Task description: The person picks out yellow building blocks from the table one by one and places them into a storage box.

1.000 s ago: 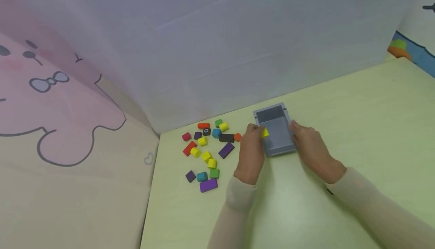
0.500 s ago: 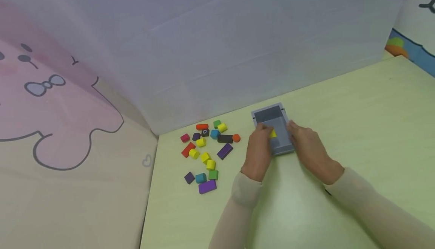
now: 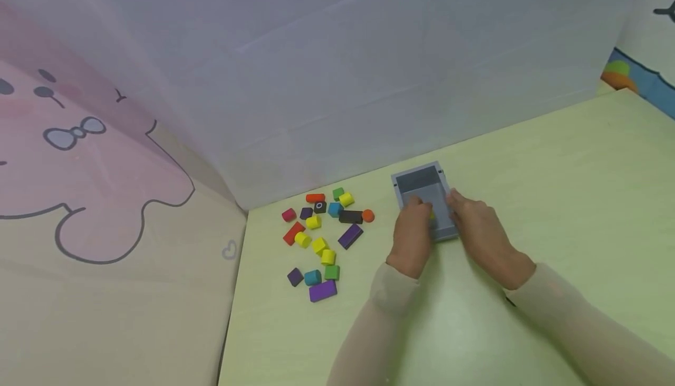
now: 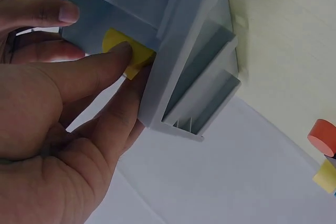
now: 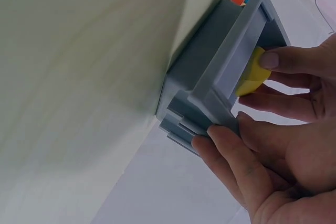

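Note:
A grey open-topped plastic bin [image 3: 429, 191] stands on the table, partly hidden by both hands in the head view. My left hand [image 3: 413, 236] reaches over its left side and pinches a yellow block [image 4: 139, 56] between thumb and fingers. One side of that block is rounded, as the right wrist view also shows. The block is at the bin's opening; whether it touches the bin wall I cannot tell. My right hand [image 3: 481, 236] grips the bin's right wall, thumb at the rim and fingers against the outside.
Left of the bin lie scattered blocks: a black block [image 3: 350, 217], an orange round block [image 3: 368, 215], a purple block [image 3: 323, 291], a red block [image 3: 293, 234] and several yellow ones. A pale curtain [image 3: 337, 81] hangs along the table's back and left edges.
My left hand has moved right and inward with the yellow block, from the bin's left rim to over its inside. The right hand stays on the bin's right side.

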The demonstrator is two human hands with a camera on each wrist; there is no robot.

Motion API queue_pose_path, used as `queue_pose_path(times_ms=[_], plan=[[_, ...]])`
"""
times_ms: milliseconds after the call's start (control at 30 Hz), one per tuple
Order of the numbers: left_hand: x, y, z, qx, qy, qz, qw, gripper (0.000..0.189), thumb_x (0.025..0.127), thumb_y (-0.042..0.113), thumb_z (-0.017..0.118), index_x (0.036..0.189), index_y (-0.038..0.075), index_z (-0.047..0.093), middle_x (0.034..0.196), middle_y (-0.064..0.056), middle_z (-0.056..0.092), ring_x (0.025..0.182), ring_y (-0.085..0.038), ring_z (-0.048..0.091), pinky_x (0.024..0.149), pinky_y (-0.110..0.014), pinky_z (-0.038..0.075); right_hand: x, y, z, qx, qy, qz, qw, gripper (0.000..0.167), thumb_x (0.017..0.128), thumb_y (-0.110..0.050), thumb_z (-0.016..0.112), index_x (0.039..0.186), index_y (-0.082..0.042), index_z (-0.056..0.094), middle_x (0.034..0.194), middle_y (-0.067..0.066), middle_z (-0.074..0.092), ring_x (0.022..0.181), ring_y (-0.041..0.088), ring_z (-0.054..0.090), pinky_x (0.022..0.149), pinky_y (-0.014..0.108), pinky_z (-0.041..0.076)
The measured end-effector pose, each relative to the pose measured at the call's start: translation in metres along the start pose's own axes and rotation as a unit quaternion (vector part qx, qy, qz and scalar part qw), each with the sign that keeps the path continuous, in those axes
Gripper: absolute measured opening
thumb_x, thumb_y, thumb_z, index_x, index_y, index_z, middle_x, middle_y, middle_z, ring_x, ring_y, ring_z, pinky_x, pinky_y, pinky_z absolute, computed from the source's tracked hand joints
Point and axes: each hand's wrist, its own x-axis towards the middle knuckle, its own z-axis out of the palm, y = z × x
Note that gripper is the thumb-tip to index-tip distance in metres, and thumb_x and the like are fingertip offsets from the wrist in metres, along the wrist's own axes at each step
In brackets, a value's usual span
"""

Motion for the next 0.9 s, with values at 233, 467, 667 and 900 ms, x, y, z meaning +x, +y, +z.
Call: queue_pose_path(times_ms=[233, 467, 667, 900], plan=[[0.005, 0.007, 0.003, 0.058, -0.018, -0.013, 0.9981, 0.020, 0.090, 0.004, 0.080, 0.108, 0.013, 0.082, 0.103, -0.003, 0.068, 0.088, -0.015, 0.071, 0.074, -0.024, 0.060, 0.001, 0.001, 0.002, -0.004, 0.004, -0.007, 1.0000, 0.035, 0.091, 0.011, 0.071, 0.125, 0.013, 0.066, 0.121, 0.034, 0.069, 0.089, 0.055, 0.070, 0.070, 0.063, 0.058], [0.008, 0.010, 0.007, 0.066, -0.037, -0.017, 0.9970, 0.017, 0.095, 0.007, 0.076, 0.108, 0.014, 0.082, 0.109, -0.003, 0.072, 0.092, -0.016, 0.073, 0.078, -0.026, 0.062, 0.000, 0.000, 0.002, -0.004, 0.000, -0.003, 1.0000, 0.034, 0.091, 0.011, 0.071, 0.125, 0.013, 0.067, 0.120, 0.034, 0.070, 0.088, 0.055, 0.071, 0.069, 0.063, 0.059], [0.013, 0.013, 0.011, 0.081, -0.050, -0.017, 0.9953, 0.016, 0.097, 0.008, 0.074, 0.108, 0.016, 0.082, 0.107, -0.002, 0.072, 0.092, -0.015, 0.073, 0.077, -0.024, 0.062, 0.000, 0.000, 0.001, -0.010, 0.003, -0.004, 0.9999, 0.033, 0.091, 0.011, 0.071, 0.123, 0.012, 0.068, 0.121, 0.032, 0.070, 0.089, 0.055, 0.071, 0.069, 0.063, 0.059], [0.020, 0.014, 0.016, 0.081, -0.063, -0.021, 0.9945, 0.017, 0.095, 0.008, 0.077, 0.110, 0.016, 0.082, 0.106, -0.002, 0.073, 0.090, -0.015, 0.073, 0.075, -0.024, 0.062, -0.001, 0.001, 0.000, -0.005, 0.005, -0.005, 1.0000, 0.033, 0.091, 0.011, 0.071, 0.124, 0.011, 0.068, 0.125, 0.032, 0.069, 0.093, 0.055, 0.071, 0.072, 0.064, 0.059]])
